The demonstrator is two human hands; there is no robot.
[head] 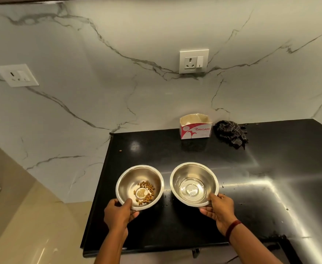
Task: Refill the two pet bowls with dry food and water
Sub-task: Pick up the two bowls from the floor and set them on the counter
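**Two steel bowls held side by side at the counter's near edge**

Both bowls are round, so neither has a long axis; each opens straight up. They sit as a pair along the 9-to-3 line of the black counter (175, 225), close together but not touching.

The left bowl (137, 174) holds a small scatter of brown dry food (146, 189) at its bottom. The left hand (119, 212) grips its rim at 6 o'clock, thumb curled over the inside and fingers beneath.

The right bowl (192, 172) holds a shallow pool of clear water (192, 191). The right hand (219, 210) clasps its rim at about 5 o'clock, thumb on the lip and fingers under the wall; a dark red band (232, 227) circles that wrist.

Whether the bowls rest on the counter or are lifted cannot be told.

At 12 o'clock from the right bowl, against the marble wall (99, 92), stands an open-topped white and red box (196, 129) printed "ORIGAMI". A crumpled dark checked cloth (230, 134) lies just beside it at 3 o'clock. One loose kibble piece (120, 150) lies at 11 o'clock from the left bowl.
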